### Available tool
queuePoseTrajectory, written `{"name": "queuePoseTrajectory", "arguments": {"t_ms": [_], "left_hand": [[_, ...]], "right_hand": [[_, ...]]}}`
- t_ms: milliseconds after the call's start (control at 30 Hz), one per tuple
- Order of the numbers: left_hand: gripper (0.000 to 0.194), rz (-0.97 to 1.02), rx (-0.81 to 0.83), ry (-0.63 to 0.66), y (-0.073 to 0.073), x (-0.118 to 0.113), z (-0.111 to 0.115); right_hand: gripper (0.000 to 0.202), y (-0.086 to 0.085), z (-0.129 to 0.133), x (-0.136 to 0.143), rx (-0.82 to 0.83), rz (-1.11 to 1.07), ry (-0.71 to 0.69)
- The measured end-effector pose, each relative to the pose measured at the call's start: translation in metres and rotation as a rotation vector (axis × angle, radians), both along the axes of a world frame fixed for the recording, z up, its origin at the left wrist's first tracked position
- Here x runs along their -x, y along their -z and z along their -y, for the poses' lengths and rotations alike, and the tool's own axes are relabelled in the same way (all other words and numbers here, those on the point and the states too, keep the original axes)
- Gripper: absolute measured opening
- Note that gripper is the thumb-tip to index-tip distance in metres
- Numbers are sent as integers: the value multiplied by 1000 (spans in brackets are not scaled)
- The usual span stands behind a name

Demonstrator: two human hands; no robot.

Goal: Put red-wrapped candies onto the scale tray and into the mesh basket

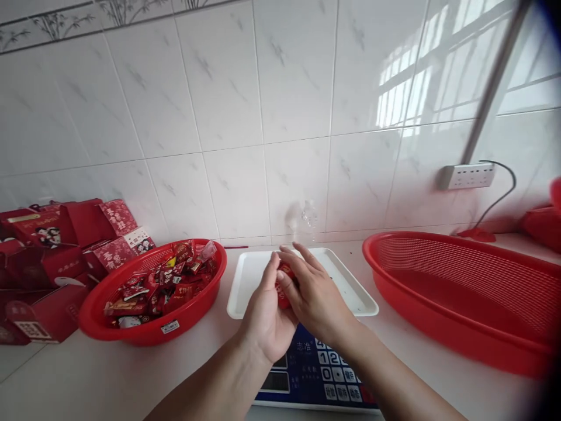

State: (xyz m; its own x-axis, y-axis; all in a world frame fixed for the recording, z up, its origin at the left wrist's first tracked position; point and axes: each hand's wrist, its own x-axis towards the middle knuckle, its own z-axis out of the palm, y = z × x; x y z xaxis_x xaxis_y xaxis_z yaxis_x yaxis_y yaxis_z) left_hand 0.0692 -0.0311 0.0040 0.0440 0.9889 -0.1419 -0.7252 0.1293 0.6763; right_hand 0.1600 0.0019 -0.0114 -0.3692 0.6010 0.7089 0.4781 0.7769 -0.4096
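Note:
Both hands meet over the front part of a white tray (240,286) on a blue digital scale (302,371). My left hand (268,310) is cupped around a small red packet (284,286), its palm turned toward the right. From the other side, my right hand (313,289) covers the packet, thumb against it and fingers reaching over the top. Most of the packet is hidden between the palms. To the left stands a red basket (169,327) holding several wrapped red sweets (169,280).
Red gift boxes (48,263) are piled at the far left. A large red basket (456,333) stands on the right. Behind the tray is a clear plastic bottle (309,217) by the tiled wall. A power strip (470,176) with a black cable hangs on the wall.

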Motion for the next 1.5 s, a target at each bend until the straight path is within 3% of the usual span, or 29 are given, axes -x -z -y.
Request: {"name": "queuePoseTrajectory", "arguments": {"t_ms": [200,333,467,567,700,933,1133,1200,1300,1500], "left_hand": [[17,-13,-18,24,6,11,-3],[12,42,-3,-42,-4,31,-4],[16,150,-12,-183,-30,72,-1],[22,184,-47,-256,-45,99,0],[25,169,-38,-242,-49,107,-1],[17,-33,48,-6,-31,89,-10],[19,-120,24,-140,-35,99,-15],[22,-139,23,-195,-37,103,-16],[15,-205,-18,-179,-32,102,-17],[22,-575,-173,146,-4,80,-18]], "right_hand": [[41,5,4,4,112,-30,-112],[55,-1,2,-6,333,-254,-259],[42,-16,-13,-33,302,-621,-141],[33,-23,-25,-50,238,-739,19],[29,-20,-34,-49,277,-644,132],[26,-6,-41,-40,353,-325,156],[38,0,-43,-53,461,271,-40],[36,4,-44,-53,445,368,-80],[33,6,-47,-51,401,369,-79],[26,-7,-34,-38,421,-8,-72]]}}
